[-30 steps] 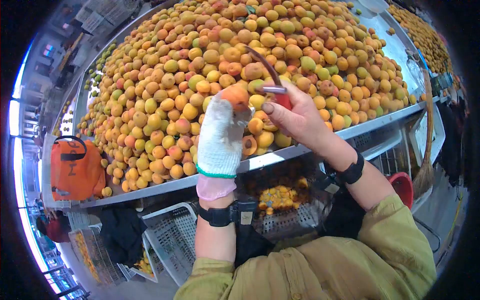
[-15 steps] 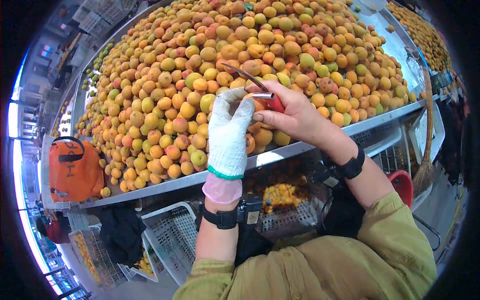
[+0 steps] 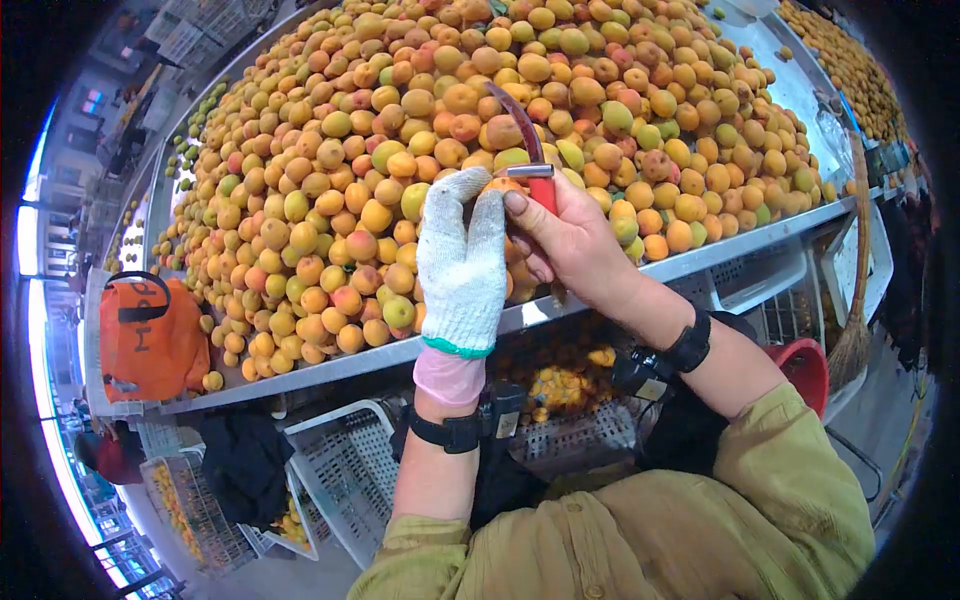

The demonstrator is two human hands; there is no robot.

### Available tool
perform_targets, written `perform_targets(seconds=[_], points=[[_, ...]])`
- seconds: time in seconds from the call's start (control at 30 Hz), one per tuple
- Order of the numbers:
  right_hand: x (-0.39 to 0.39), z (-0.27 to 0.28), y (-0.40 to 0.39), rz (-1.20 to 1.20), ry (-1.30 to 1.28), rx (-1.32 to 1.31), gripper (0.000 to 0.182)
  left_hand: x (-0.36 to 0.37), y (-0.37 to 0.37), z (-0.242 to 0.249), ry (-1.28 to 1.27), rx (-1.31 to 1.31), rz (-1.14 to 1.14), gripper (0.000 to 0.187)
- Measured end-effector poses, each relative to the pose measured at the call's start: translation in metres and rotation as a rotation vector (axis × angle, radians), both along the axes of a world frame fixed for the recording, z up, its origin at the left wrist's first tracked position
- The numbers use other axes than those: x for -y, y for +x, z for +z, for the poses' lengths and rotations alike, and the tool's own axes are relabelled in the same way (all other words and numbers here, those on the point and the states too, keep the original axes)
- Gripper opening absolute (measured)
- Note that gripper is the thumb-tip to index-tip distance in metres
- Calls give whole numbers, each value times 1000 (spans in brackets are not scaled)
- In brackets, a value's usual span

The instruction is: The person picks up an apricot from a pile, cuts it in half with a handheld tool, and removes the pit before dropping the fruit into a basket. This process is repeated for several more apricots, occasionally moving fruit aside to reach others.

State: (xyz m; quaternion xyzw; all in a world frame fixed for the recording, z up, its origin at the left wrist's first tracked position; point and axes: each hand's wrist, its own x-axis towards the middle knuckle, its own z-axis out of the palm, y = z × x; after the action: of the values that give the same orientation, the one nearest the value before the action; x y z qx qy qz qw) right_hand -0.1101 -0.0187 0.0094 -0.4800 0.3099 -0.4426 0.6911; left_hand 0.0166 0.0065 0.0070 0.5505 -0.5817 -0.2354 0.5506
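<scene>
The gloved left hand (image 3: 462, 262) is gripping an apricot (image 3: 503, 187) while the right hand (image 3: 560, 240), fingers closed on the knife (image 3: 530, 150), is cutting it; the pile (image 3: 450, 120) remains mostly uncut.

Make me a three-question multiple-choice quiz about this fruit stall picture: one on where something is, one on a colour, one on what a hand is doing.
1. Where is the orange bag?
A. left end of the table
B. on the fruit heap
C. on the floor

2. What colour is the knife handle?
A. blue
B. red
C. white

3. What is the left hand doing?
A. hanging empty
B. resting flat on the table
C. gripping a fruit

Answers:
1 A: the bag sits on the table edge, left of the heap.
2 B: red shows above the right hand, below the metal collar.
3 C: the gloved fingers curl round an orange fruit beside the blade.
</scene>
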Motion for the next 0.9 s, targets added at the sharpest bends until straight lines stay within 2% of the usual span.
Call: perform_targets(seconds=[0.17, 0.2, 0.23, 0.3, 0.37, 0.47, 0.73, 0.8, 0.83, 0.9], points=[[0, -3, 3, 0, 230, 63, 31, 1, 5, -7, -49, 155, -28, 23], [0, -1, 3, 5, 359, 164, 33, 1, 5, -8, -59, 201, -47, 27], [1, 1, 2, 11, 487, 265, 34, 2, 3, -8, -58, 201, -48, 27], [5, 4, -1, 19, 511, 305, 34, 4, -2, -6, -112, 73, -49, 41], [10, 7, -6, 46, 377, 232, 33, 5, -2, -4, -104, 54, -76, 46], [14, 7, -8, 65, 285, 124, 35, 0, -5, 5, 87, -163, -53, 44], [20, 10, -13, 94, -47, -186, 34, 0, 0, 13, 130, -338, -53, 38], [20, 10, -14, 172, -6, -85, 34, -1, 3, 12, 120, -333, -60, 37], [19, 8, -14, 171, -7, -86, 34, -2, 6, 9, 90, -233, -60, 36], [19, 6, -14, 285, 358, 296, 34, -2, 9, 7, 52, -134, -67, 35]])
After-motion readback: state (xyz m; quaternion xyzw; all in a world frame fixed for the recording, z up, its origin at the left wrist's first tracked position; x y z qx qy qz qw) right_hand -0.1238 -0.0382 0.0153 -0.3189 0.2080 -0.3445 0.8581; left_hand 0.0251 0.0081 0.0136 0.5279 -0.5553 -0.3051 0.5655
